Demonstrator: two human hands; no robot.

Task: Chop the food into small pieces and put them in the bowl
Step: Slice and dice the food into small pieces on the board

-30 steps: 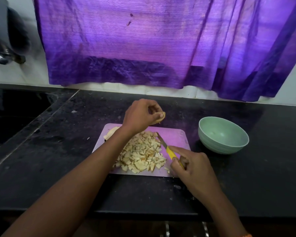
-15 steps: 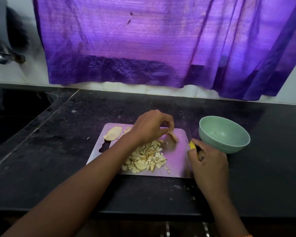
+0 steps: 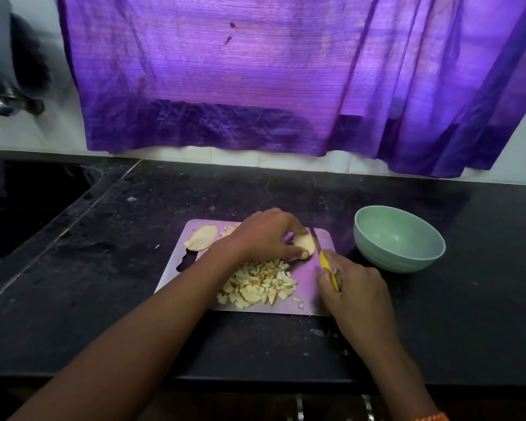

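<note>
The black stone bench (image 3: 110, 299) carried a smooth metal cutting board (image 3: 304, 302); the rounded green bowl (image 3: 398, 238) stood at three o'clock, empty. Left hand (image 3: 261, 235) pinched a pale slice (image 3: 305, 242); right hand (image 3: 354, 287) gripped the yellow-handled knife (image 3: 327, 262). Fingertips lay just beside the blade: a cut was possible. Diced pieces (image 3: 258, 284) were heaped mid-board.

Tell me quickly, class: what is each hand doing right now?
Left hand: fingers curled on the food slice, holding it down on the cutting board.
Right hand: closed round the yellow-handled knife, blade beside the slice.
</note>
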